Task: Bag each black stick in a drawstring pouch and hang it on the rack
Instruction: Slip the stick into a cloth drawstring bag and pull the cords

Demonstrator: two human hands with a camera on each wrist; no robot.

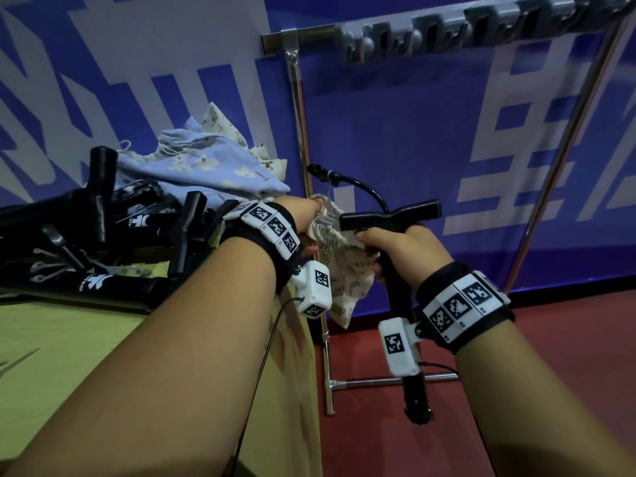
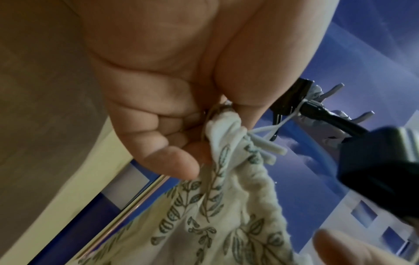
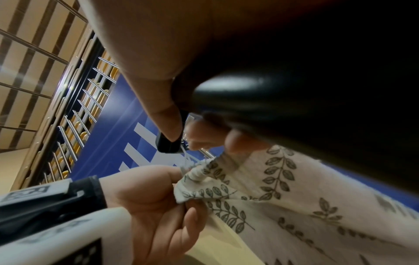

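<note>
Cream leaf-print pouch [image 1: 339,266] pinched at its gathered mouth by left hand [image 1: 308,218]; black stick [image 1: 395,270] gripped by right hand [image 1: 399,253], seemingly readied for bagging.

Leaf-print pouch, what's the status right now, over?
Left hand pinches leaf-print pouch at its gathered mouth. Right hand grips black stick, outside the pouch. Nothing blocking.

Cream cloth pouch [image 1: 344,270] printed with leaves, soft and matt, beside it a glossy smooth black stick [image 1: 395,280], behind the pouch a shiny metal rack [image 1: 299,108]
</note>
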